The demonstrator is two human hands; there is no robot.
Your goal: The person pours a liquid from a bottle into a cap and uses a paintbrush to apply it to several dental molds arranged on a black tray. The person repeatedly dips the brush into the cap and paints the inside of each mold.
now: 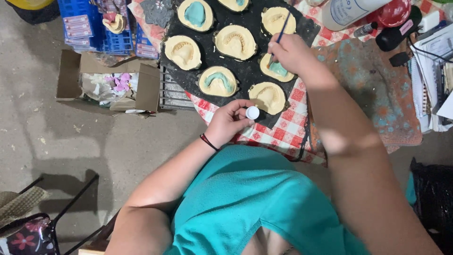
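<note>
Brush on mould — bottle in the other hand

I see the right hand (290, 53) pinching a thin brush (282, 32) over a teal-coated plaster mould (276, 69); left hand (229, 120) fingers wrap a small white-capped bottle (253, 113) — black tray (245, 71).

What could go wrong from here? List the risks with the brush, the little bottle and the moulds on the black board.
1. The thin blue-handled brush in the right hand could smear teal coating past the yellow plaster dental mould.
2. The small white-capped bottle in the left hand sits near the table edge; it might drop.
3. The black board overhangs the checked tablecloth; a nudge could tip it.
</note>
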